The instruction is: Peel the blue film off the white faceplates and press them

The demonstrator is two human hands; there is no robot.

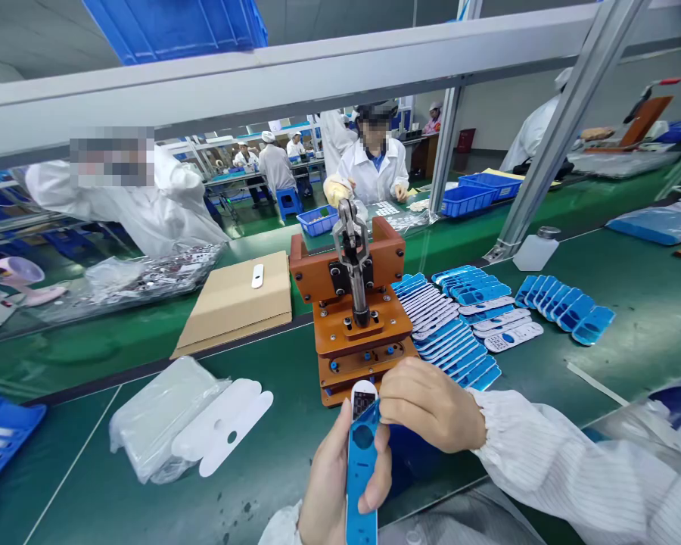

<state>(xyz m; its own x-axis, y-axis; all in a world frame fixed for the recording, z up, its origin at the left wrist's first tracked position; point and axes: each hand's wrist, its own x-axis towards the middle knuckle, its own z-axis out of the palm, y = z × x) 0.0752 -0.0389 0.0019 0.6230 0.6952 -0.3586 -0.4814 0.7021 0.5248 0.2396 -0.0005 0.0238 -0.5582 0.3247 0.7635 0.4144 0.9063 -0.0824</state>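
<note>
My left hand (340, 477) is closed around a long white panel covered with blue protective film (363, 462), held upright near the bench's front edge. At its top a corner of the film is lifted, baring a dark display window and white rim. My right hand (431, 405) pinches that lifted film edge at the panel's upper right. Just beyond my hands stands an orange-brown toggle press fixture (368, 333) with a metal clamp. Right of it lie rows of similar blue-filmed panels (459, 352), overlapping one another.
Bagged white plates (164, 412) and loose white strips (232, 431) lie at left. Behind them is a cardboard sheet (238, 303) with one white panel. A white bottle (536, 250) stands at right, below a slanted metal post (567, 136). Co-workers (377, 163) sit across the bench.
</note>
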